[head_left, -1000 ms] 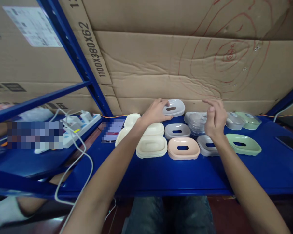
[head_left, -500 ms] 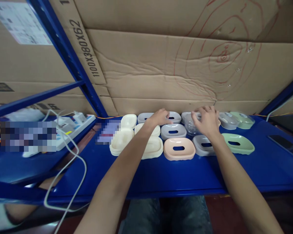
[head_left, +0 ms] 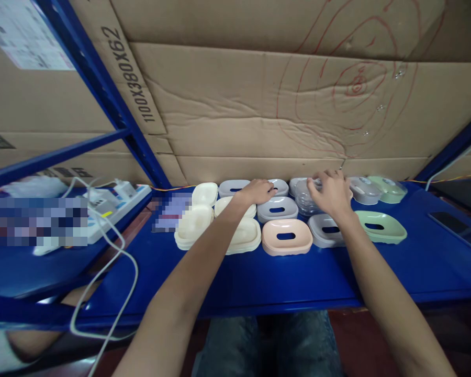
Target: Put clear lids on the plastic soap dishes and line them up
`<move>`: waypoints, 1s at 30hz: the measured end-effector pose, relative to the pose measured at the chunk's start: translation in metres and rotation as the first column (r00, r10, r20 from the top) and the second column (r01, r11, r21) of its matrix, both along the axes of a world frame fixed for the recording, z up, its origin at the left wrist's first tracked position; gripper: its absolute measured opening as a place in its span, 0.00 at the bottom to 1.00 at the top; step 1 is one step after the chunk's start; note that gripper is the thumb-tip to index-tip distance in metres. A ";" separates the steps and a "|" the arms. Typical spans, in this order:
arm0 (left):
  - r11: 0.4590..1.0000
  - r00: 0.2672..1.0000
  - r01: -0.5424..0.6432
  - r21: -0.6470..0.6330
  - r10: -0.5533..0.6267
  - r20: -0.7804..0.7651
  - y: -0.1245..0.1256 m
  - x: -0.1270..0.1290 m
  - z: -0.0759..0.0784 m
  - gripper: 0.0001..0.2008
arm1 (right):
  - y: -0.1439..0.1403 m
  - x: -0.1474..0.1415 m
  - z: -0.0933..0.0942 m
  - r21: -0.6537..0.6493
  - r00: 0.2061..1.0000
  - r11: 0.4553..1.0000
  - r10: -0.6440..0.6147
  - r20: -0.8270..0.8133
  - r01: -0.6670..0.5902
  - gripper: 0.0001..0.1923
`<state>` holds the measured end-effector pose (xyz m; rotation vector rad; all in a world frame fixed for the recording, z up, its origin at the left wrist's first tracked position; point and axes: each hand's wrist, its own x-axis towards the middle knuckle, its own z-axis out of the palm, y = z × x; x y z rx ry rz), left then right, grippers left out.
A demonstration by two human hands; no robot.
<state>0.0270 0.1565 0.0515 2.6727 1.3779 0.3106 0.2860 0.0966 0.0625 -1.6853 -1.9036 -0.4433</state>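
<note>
Our left hand (head_left: 257,191) rests fingers-down on a grey soap dish (head_left: 279,186) at the shelf's (head_left: 259,277) back. Our right hand (head_left: 329,193) pinches the clear lids (head_left: 304,199). Many dishes lie unstacked.

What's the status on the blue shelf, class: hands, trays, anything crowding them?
Left hand on back-row grey tray. Right hand on the clear lid stack. Grip unclear on both. Pink tray and grey trays packed close around.

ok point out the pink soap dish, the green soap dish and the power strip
pink soap dish (head_left: 286,236), head view, on its rim just below the slot
green soap dish (head_left: 380,227), head view, on its top by the slot
power strip (head_left: 113,201), head view, on its white body
</note>
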 end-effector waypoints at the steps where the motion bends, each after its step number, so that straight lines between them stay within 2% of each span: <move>1: 1.000 1.000 0.000 0.006 0.000 -0.001 -0.001 0.001 0.000 0.19 | 0.000 0.000 0.000 0.000 1.000 1.000 -0.001 -0.001 0.001 0.26; 8: 0.997 0.998 0.002 0.076 -0.008 0.070 -0.017 0.004 0.009 0.21 | -0.003 0.001 0.003 0.060 0.994 0.998 -0.031 -0.105 0.037 0.29; 11: 0.997 0.976 0.057 0.050 -0.066 0.209 -0.027 0.014 0.019 0.27 | -0.003 0.007 0.007 0.056 0.975 0.994 -0.080 -0.208 0.094 0.32; 13: 0.992 0.945 0.127 0.018 -0.126 0.303 -0.033 0.025 0.024 0.34 | -0.002 0.012 0.009 0.018 0.957 0.993 -0.111 -0.267 0.120 0.32; 15: 0.981 0.926 0.192 0.010 -0.185 0.329 -0.038 0.038 0.026 0.41 | 0.000 0.017 0.010 -0.045 0.941 0.991 -0.135 -0.310 0.128 0.32; 18: 0.969 0.927 0.245 -0.019 -0.229 0.296 -0.041 0.057 0.021 0.48 | 0.005 0.022 0.008 -0.171 0.930 0.976 -0.181 -0.321 0.131 0.29; 21: 0.972 0.944 0.227 -0.060 -0.204 0.260 -0.041 0.069 0.011 0.50 | 0.009 0.023 0.004 -0.257 0.934 0.957 -0.208 -0.289 0.134 0.27; 25: 0.978 0.951 0.202 -0.050 -0.184 0.248 -0.040 0.075 0.001 0.49 | 0.013 0.023 0.001 -0.268 0.939 0.954 -0.207 -0.273 0.132 0.27; 30: 0.979 0.952 0.205 -0.007 -0.198 0.232 -0.045 0.076 0.003 0.49 | 0.014 0.024 0.000 -0.276 0.943 0.954 -0.196 -0.269 0.119 0.28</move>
